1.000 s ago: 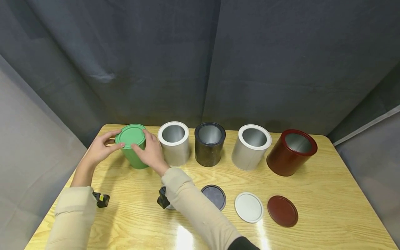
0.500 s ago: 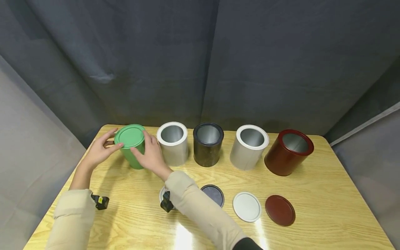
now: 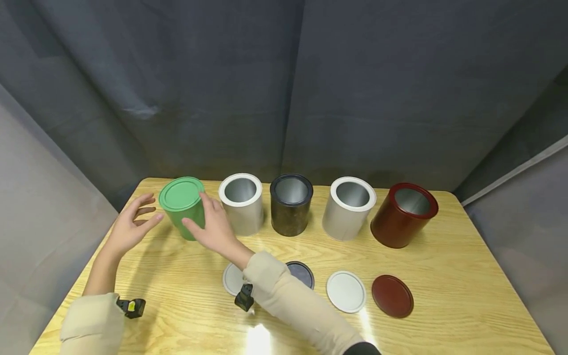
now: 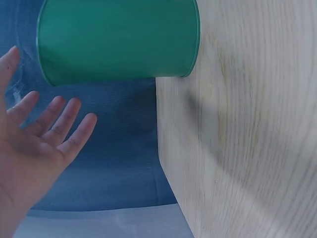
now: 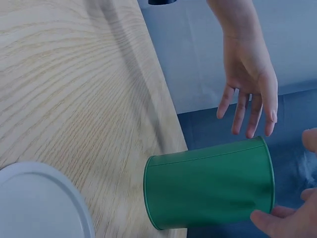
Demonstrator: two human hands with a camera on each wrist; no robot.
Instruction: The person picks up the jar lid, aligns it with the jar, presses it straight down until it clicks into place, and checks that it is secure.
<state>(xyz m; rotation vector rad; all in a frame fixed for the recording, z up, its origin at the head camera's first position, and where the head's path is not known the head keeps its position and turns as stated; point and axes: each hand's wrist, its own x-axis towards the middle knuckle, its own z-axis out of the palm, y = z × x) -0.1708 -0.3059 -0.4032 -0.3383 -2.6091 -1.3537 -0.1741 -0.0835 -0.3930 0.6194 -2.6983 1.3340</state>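
Tabletop (image 3: 466, 286) bears, near its back left corner, a lidded green can (image 3: 179, 204) between the loosely spread left hand (image 3: 126, 229), clear of it, and the unclenched right hand (image 3: 216, 229), whose contact is unclear.

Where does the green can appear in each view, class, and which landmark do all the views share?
Head: the green can is left of centre, just below mid-height.
Left wrist: the green can lies sideways in the picture, upper left, cut off by the top edge.
Right wrist: the green can is lower right of centre, also sideways.
Shared landmark: the left hand, near the can.
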